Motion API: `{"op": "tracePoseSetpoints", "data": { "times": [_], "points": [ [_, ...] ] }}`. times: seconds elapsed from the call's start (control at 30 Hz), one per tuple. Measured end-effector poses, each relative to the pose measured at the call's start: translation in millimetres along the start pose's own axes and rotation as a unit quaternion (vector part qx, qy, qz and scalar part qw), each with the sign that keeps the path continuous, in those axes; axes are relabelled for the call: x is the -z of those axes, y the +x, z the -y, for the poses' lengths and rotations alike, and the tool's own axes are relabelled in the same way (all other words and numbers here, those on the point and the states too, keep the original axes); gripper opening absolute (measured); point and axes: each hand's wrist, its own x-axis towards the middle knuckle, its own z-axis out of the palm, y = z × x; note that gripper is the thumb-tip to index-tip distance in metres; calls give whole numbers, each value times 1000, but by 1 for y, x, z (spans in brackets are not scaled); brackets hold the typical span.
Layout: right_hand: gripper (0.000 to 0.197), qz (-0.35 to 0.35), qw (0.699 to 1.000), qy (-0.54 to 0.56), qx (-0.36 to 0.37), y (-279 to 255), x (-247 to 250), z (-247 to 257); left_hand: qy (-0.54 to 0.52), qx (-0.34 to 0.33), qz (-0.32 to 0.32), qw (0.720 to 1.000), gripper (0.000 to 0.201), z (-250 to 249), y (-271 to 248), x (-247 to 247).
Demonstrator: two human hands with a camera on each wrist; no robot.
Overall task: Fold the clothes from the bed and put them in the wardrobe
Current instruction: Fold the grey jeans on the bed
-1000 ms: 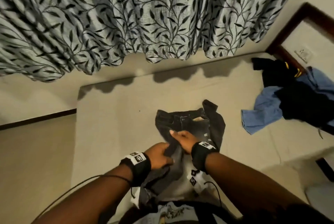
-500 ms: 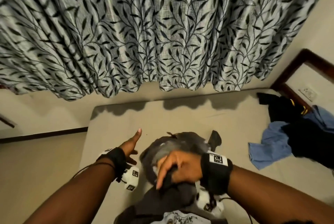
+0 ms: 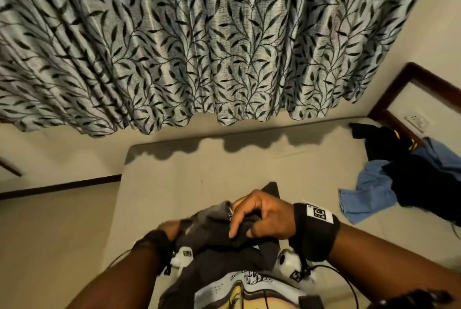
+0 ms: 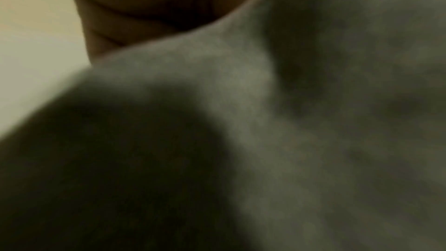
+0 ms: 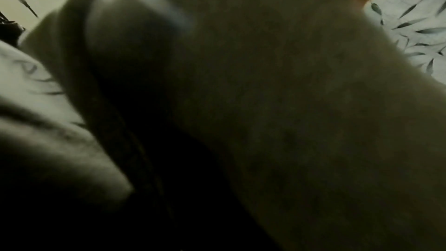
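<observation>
Looking down, head view: right hand [image 3: 262,216] curls its fingers over bunched dark grey denim jeans [image 3: 214,231], held at the near edge of the beige mattress [image 3: 224,164]. Left hand [image 3: 172,230] sits under the bundle; grip cannot be told. Blue and black clothes pile [image 3: 399,179] lies at the right edge, below the leaf-print curtain [image 3: 199,47].

Left wrist view: blurred grey fabric [image 4: 289,121] fills the frame, fingers hidden.

Right wrist view: adds a folded hem band [image 5: 154,7].
</observation>
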Motion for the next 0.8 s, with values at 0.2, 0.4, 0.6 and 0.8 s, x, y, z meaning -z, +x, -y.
{"op": "tracePoseSetpoints", "data": {
  "times": [0.2,0.4,0.6,0.8],
  "points": [
    [53,125,961,-215,-121,4,-1,9,97,-280,-158,942,49,-152,-106,43],
    [75,-361,916,-162,-67,20,62,2,184,-548,-272,769,46,-192,-184,49],
    [126,-560,824,62,-61,34,104,-32,71,-585,-333,736,56,-196,-205,49],
    [35,-472,881,-33,-27,42,114,-11,146,-457,-329,813,88,-200,-209,75]
  ]
}}
